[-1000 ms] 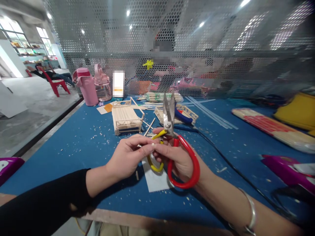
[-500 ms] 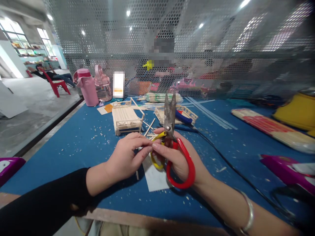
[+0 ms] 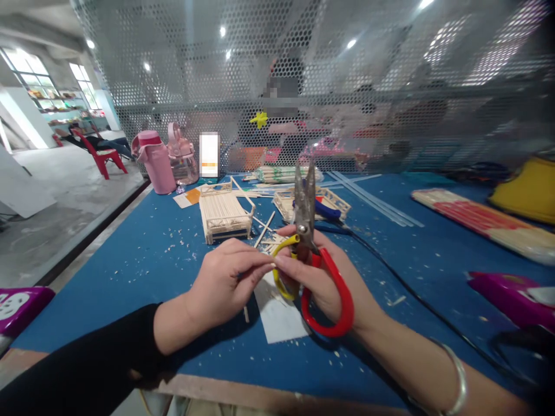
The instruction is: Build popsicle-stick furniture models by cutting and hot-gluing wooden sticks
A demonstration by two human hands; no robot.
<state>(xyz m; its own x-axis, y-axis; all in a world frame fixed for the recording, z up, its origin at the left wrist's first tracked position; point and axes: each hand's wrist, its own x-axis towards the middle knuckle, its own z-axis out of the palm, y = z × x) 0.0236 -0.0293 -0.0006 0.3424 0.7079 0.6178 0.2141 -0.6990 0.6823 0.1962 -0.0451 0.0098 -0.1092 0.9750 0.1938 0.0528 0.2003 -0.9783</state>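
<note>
My right hand (image 3: 318, 277) is closed on a pair of scissors (image 3: 333, 294) with one red and one yellow handle loop, blades pointing up and slightly apart. Pinched finger and thumb of my left hand (image 3: 223, 283) meet the right thumb at the yellow loop; whatever small thing lies between those fingertips is too tiny to make out. Just beyond the hands stands a little bed-like frame made of thin wooden sticks (image 3: 225, 211). Loose sticks (image 3: 264, 230) lie beside it. Under the hands is a white sheet of paper (image 3: 281, 323).
Behind the sticks, a second stick frame (image 3: 284, 208) holds a blue-handled tool (image 3: 325, 209). A black cable (image 3: 390, 268) crosses the right side toward a purple tool (image 3: 498, 294). A pink bottle (image 3: 158, 167) stands back left; packed sticks (image 3: 477, 222) lie right. Perforated metal (image 3: 182, 75) closes the back.
The view has shifted slightly. Both hands and the scissors appear a little further right and lower, still joined at the fingertips, with the same grip.
</note>
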